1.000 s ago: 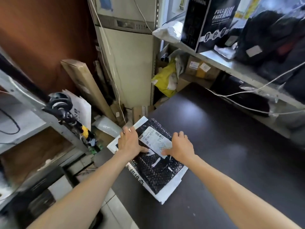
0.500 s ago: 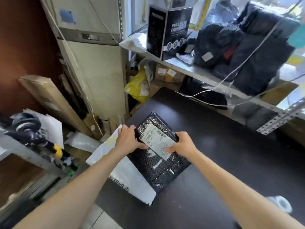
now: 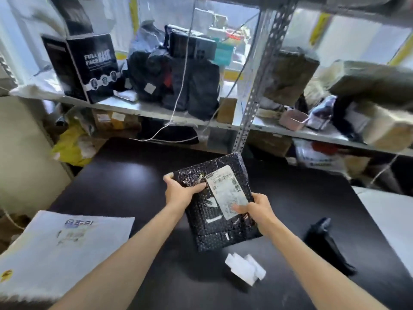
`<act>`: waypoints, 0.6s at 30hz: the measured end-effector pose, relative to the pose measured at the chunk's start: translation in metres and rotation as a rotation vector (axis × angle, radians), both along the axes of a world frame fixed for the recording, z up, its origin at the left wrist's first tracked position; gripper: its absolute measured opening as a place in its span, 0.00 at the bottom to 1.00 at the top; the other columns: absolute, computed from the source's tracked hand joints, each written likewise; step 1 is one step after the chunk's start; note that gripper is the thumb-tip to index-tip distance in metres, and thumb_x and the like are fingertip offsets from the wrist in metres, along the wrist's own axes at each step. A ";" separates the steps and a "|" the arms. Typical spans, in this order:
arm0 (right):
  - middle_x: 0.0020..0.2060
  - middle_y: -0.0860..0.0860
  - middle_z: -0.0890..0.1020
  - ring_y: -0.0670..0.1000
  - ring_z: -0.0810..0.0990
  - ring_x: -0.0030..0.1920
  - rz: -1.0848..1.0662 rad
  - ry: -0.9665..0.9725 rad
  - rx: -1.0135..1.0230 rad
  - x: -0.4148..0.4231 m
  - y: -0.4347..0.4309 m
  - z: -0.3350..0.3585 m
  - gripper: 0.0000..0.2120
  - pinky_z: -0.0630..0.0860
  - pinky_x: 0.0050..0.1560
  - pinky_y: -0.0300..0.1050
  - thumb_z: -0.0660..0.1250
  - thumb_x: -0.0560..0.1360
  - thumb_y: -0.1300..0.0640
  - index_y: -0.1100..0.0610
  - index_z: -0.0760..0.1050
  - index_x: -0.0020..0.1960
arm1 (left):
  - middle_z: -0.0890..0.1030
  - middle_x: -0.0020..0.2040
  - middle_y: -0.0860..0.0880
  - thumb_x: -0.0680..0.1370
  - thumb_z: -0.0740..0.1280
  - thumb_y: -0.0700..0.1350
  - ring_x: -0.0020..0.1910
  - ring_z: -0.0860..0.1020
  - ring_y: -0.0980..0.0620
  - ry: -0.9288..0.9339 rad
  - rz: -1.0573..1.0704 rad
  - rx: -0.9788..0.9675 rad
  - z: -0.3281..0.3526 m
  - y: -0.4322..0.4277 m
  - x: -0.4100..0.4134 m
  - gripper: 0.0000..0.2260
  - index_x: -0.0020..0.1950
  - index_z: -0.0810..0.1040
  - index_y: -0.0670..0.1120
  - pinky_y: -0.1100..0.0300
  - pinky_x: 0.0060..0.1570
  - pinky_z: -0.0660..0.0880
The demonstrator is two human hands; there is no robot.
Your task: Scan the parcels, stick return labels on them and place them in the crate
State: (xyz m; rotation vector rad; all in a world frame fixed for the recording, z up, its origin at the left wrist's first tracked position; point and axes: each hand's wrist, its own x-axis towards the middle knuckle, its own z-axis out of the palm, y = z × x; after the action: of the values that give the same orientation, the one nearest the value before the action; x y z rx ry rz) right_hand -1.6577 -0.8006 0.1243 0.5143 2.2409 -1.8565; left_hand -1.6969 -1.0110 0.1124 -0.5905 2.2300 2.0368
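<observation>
A black bubble-wrap parcel with a white shipping label is held over the dark table. My left hand grips its upper left edge, thumb on top. My right hand grips the right edge, thumb pressing on the label's lower end. A black handheld scanner lies on the table to the right. A small white label roll or strip lies just in front of the parcel. No crate is visible.
A white mailer parcel lies at the table's left front corner. A metal shelf behind the table carries a black "Full Face Mask" box, dark bags and cartons. A shelf upright stands behind the parcel. A yellow bag sits at left.
Both hands lifted the black parcel off the white mailer and carried it right, toward the table's middle. The view swung right, bringing the scanner and white strip into sight.
</observation>
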 end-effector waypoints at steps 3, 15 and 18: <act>0.38 0.55 0.86 0.54 0.86 0.37 -0.105 0.023 -0.129 0.012 0.058 -0.005 0.11 0.80 0.32 0.45 0.74 0.65 0.73 0.62 0.81 0.45 | 0.84 0.52 0.40 0.67 0.79 0.39 0.41 0.83 0.51 -0.025 -0.044 0.326 0.000 0.065 0.008 0.16 0.50 0.79 0.40 0.60 0.43 0.80; 0.42 0.58 0.86 0.59 0.86 0.41 -0.211 -0.035 -0.380 0.054 0.197 -0.029 0.13 0.81 0.34 0.46 0.71 0.67 0.75 0.63 0.81 0.48 | 0.86 0.44 0.45 0.69 0.77 0.39 0.42 0.85 0.48 -0.078 -0.198 0.323 -0.021 0.212 0.065 0.10 0.49 0.83 0.39 0.60 0.36 0.80; 0.43 0.58 0.86 0.60 0.86 0.42 -0.213 -0.031 -0.439 0.068 0.197 -0.035 0.14 0.81 0.35 0.48 0.71 0.66 0.75 0.63 0.81 0.48 | 0.87 0.43 0.47 0.71 0.76 0.40 0.41 0.85 0.49 -0.086 -0.194 0.282 -0.024 0.210 0.071 0.09 0.49 0.82 0.41 0.62 0.34 0.79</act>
State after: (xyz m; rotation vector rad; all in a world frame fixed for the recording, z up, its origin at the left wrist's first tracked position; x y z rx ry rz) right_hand -1.5901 -0.6040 0.0895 0.7129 1.7326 -2.3358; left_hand -1.6254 -0.8005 0.0885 -0.4101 1.8272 2.1267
